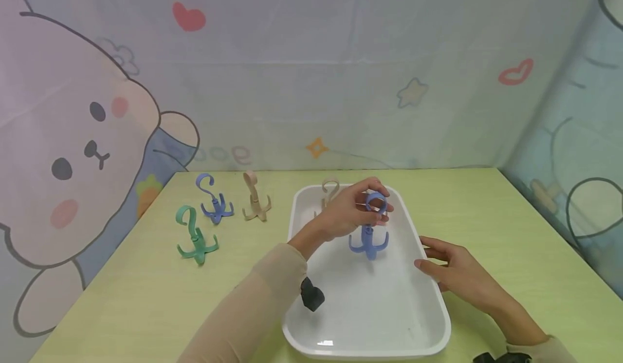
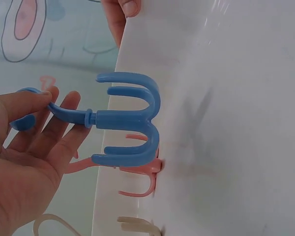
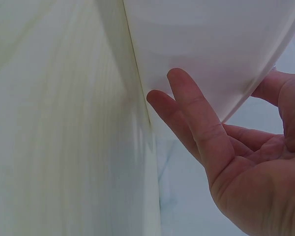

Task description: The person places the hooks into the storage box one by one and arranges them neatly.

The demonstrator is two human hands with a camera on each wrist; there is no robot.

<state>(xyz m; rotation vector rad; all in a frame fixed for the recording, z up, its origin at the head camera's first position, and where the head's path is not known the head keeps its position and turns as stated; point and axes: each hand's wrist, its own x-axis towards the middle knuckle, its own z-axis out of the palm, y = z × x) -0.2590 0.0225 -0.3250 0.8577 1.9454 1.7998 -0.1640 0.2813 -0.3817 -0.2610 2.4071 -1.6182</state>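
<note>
My left hand (image 1: 351,207) pinches the curled top of a blue four-prong hanging hook (image 1: 370,239), which hangs upright over the white tray (image 1: 370,319). In the left wrist view, thumb and fingertips grip that blue hook (image 2: 123,119) by its curl, prongs clear of the tray floor. Behind it stand a pink hook (image 2: 147,167) and a beige hook (image 2: 137,223) in the tray. The pink one is mostly hidden by the hand in the head view. My right hand (image 1: 459,275) holds the tray's right rim, thumb over the edge and fingers against the outer wall.
Left of the tray, on the yellow-green table (image 1: 121,309), stand a green hook (image 1: 198,244), another blue hook (image 1: 217,209) and a beige hook (image 1: 256,203). A patterned cloth (image 1: 311,71) hangs behind the table and along its sides.
</note>
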